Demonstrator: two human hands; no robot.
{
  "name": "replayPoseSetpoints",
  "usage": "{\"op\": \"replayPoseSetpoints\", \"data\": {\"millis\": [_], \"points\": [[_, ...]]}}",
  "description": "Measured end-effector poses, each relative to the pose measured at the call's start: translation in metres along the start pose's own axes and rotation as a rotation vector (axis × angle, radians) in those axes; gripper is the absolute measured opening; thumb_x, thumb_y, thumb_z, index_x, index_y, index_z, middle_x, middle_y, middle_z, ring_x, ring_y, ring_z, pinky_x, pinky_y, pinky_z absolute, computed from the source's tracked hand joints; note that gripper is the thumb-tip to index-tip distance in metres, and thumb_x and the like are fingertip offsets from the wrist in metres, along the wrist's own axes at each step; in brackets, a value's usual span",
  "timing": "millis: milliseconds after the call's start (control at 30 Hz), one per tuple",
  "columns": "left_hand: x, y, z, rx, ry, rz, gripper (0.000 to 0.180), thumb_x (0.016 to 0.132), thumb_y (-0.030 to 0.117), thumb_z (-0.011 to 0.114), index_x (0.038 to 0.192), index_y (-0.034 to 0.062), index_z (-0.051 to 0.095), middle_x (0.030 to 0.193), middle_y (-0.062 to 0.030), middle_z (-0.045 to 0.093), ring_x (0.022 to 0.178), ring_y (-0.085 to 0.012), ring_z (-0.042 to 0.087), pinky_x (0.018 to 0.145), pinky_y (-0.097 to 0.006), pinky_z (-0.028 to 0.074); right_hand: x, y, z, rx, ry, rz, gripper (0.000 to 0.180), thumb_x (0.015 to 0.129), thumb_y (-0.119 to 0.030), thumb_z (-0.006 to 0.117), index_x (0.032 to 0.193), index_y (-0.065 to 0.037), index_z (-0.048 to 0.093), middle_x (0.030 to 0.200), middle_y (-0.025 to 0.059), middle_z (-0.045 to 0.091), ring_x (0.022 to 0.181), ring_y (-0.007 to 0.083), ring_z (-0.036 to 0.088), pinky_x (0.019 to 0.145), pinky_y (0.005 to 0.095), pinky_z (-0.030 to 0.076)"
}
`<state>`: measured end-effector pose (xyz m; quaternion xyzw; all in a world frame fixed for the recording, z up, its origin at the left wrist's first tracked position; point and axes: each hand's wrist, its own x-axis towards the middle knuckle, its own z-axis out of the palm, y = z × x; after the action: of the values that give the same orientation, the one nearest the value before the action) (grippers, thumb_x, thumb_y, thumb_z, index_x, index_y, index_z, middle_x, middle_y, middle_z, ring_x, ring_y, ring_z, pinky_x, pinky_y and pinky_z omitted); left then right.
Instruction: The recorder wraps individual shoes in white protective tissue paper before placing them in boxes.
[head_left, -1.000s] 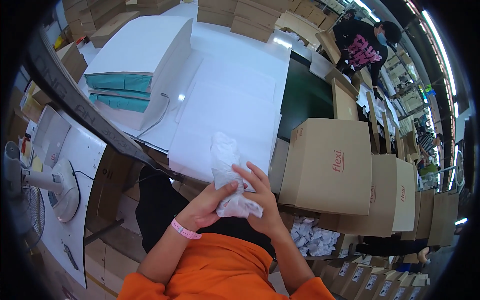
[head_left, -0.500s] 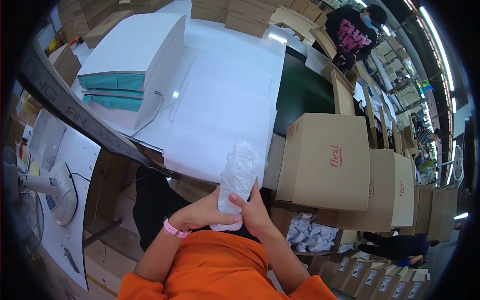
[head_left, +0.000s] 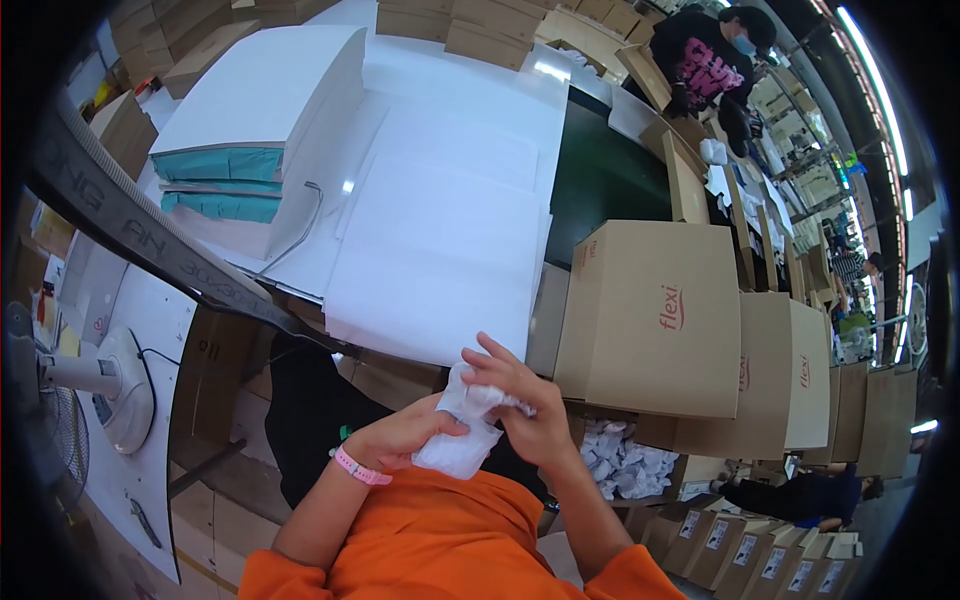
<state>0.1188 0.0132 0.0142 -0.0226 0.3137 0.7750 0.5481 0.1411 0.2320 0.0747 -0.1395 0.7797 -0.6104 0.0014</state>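
Note:
A wad of crumpled white paper (head_left: 458, 450) is held in front of my body, just off the near edge of the table. My left hand (head_left: 405, 436) grips its lower part, thumb on top. My right hand (head_left: 530, 408) is closed around the paper's upper end, its fingers bent over it and the paper poking out between them. Just beyond lies a layer of flat white paper sheets (head_left: 440, 240) on the table. Whether anything is inside the wad is hidden.
A tall white paper stack with teal wrapping (head_left: 225, 165) and a bent metal rod (head_left: 305, 230) stand left. At right are cardboard boxes (head_left: 650, 320), a bin of crumpled paper (head_left: 625, 460) and a green belt (head_left: 612, 175). A co-worker (head_left: 705, 65) stands beyond; a fan (head_left: 120, 390) is left.
The upright, elongated paper wad has become shorter and folded. My right hand has moved from its lower side up over its upper end; my left hand has shifted slightly left.

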Motion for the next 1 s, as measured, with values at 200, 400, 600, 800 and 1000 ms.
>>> {"op": "replayPoseSetpoints", "data": {"millis": [200,400,600,800,1000], "points": [[0.002,-0.022,-0.012,-0.107,0.043,0.010,0.058,0.107,0.002,0.062,0.162,0.0025,0.044,0.144,-0.0160,0.068,0.128,-0.0303,0.073,0.108,-0.044,0.061,-0.029,0.009,0.006,-0.131,-0.047,-0.023,0.062,0.090,0.010,0.064,0.145,-0.014,0.077,0.165,0.0100,0.062,0.168,0.0427,0.032,0.132,0.0533,0.036],[-0.002,-0.019,-0.013,-0.089,-0.085,0.086,0.058,0.110,0.014,0.065,0.164,0.0041,0.045,0.148,-0.0118,0.064,0.132,-0.0224,0.068,0.109,-0.039,0.058,-0.039,0.027,0.014,-0.074,0.007,-0.013,0.047,0.105,-0.007,0.067,0.152,-0.013,0.072,0.169,0.0094,0.057,0.170,0.0430,0.024,0.136,0.0576,0.022],[0.001,-0.011,0.016,0.047,0.035,0.370,0.074,0.110,0.041,0.074,0.165,0.0043,0.041,0.147,-0.0088,0.064,0.133,-0.0201,0.065,0.114,-0.039,0.053,-0.034,0.015,0.022,-0.154,0.022,-0.040,0.069,0.106,-0.004,0.069,0.171,-0.006,0.044,0.177,0.0182,0.044,0.173,0.0411,0.016,0.133,0.0502,0.029],[0.013,-0.011,0.025,0.080,0.294,0.543,0.073,0.108,0.043,0.075,0.161,0.0043,0.043,0.142,-0.0080,0.064,0.127,-0.0180,0.065,0.111,-0.037,0.053,-0.032,0.003,0.043,0.601,0.413,0.278,0.086,0.112,-0.015,0.065,0.181,-0.013,0.013,0.183,0.0169,0.024,0.164,0.0303,0.036,0.130,0.0458,0.034],[0.016,-0.023,0.019,0.254,0.453,0.804,0.070,0.109,0.037,0.073,0.160,0.0023,0.039,0.138,-0.0075,0.061,0.125,-0.0170,0.061,0.111,-0.035,0.050,-0.057,0.008,0.061,0.735,0.173,0.621,0.074,0.114,-0.022,0.068,0.176,-0.012,0.028,0.166,0.0104,0.047,0.143,0.0207,0.055,0.119,0.0400,0.048]]}}
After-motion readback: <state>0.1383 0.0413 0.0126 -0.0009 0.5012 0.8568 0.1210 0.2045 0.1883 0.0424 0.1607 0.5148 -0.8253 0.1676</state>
